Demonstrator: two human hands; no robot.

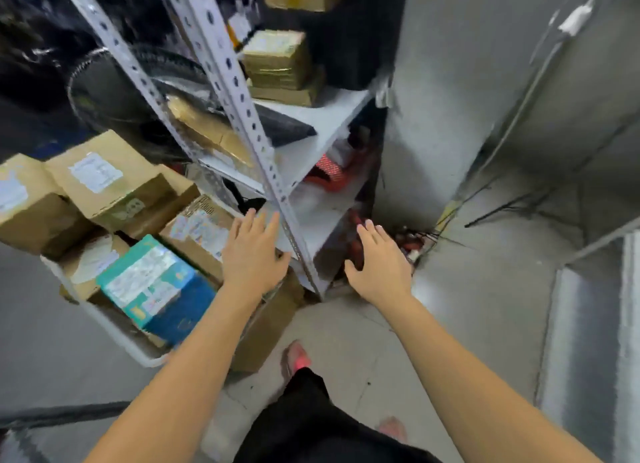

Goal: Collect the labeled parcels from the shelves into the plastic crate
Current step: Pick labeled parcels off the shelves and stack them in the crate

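Both my hands reach forward and down toward the lowest levels of a white metal shelf rack (239, 92). My left hand (254, 251) has straight fingers and holds nothing, just left of the rack's front post. My right hand (379, 263) is spread and empty in front of the bottom shelf. A white plastic crate (114, 327) at the left holds several labeled parcels: a teal and blue box (156, 286), and brown cardboard boxes (104, 178). On the shelves lie taped brown parcels (277, 60) and a red and white packet (329, 171).
A grey metal wall (450, 81) rises at the right of the rack. Black cables (502, 203) trail over the tiled floor by the corner. A dark fan (114, 92) stands behind the rack. My feet in sandals (298, 358) are on the floor below.
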